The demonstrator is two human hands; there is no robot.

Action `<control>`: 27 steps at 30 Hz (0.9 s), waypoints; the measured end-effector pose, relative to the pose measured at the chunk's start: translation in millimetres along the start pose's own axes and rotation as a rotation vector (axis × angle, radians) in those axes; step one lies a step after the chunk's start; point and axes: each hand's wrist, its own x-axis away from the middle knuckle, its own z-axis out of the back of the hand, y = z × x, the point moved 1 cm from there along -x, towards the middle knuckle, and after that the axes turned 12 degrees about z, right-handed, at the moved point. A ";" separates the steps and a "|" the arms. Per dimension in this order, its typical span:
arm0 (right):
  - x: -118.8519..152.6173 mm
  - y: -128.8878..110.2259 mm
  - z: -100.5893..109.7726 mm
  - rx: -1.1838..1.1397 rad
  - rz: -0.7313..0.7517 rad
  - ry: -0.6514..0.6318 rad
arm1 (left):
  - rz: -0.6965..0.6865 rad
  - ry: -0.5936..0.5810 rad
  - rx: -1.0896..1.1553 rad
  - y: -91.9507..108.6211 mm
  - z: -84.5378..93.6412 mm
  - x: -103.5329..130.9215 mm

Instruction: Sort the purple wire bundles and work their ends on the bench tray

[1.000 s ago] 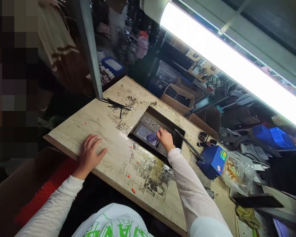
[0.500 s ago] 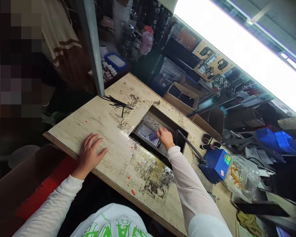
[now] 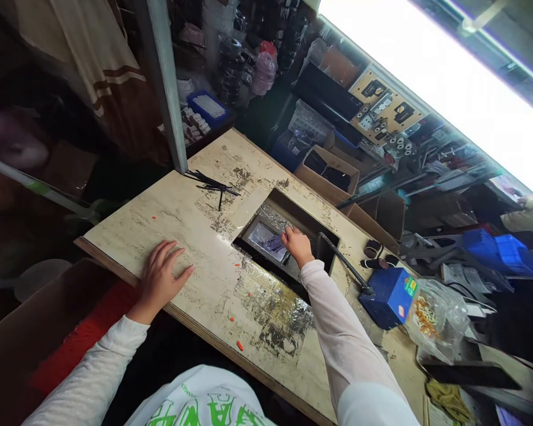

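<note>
My right hand (image 3: 297, 245) reaches into a rectangular recess (image 3: 322, 220) in the worktable, its fingers closed in a pinch. From the fingertips a fan of thin dark, purplish wires (image 3: 273, 243) spreads over a shiny silver surface (image 3: 258, 235) inside a square metal pot. The fingers partly cover the held ends. My left hand (image 3: 164, 272) lies flat near the table's front edge, fingers apart, holding nothing. Beyond it, a loose pile of thin black strips (image 3: 211, 184) rests by the metal post.
A dark rod (image 3: 346, 263) leans from the recess to a blue box (image 3: 387, 299). Beside that lies a clear plastic bag (image 3: 439, 319) with wire scraps. Orange bits (image 3: 240, 345) dot the worktable (image 3: 128, 231). A metal post (image 3: 164, 89) rises at its left corner; cartons (image 3: 326, 177) stand behind.
</note>
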 end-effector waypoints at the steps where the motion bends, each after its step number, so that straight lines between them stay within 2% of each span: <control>1: -0.4 0.0 -0.7 0.000 0.001 0.001 | 0.000 -0.001 -0.003 0.0 -0.1 0.0; 14: -2.0 2.0 -2.2 0.002 0.021 0.028 | 0.003 -0.009 -0.003 0.3 0.4 -0.5; 19: -0.1 -1.7 1.8 0.009 0.014 -0.010 | -0.008 -0.008 -0.020 1.1 0.9 -0.8; 24: 3.1 -0.9 12.3 0.005 0.019 -0.011 | -0.024 -0.013 -0.034 1.2 2.1 -0.8; 27: 17.9 4.1 27.4 0.012 0.028 0.064 | -0.028 -0.007 -0.038 0.3 2.1 -0.7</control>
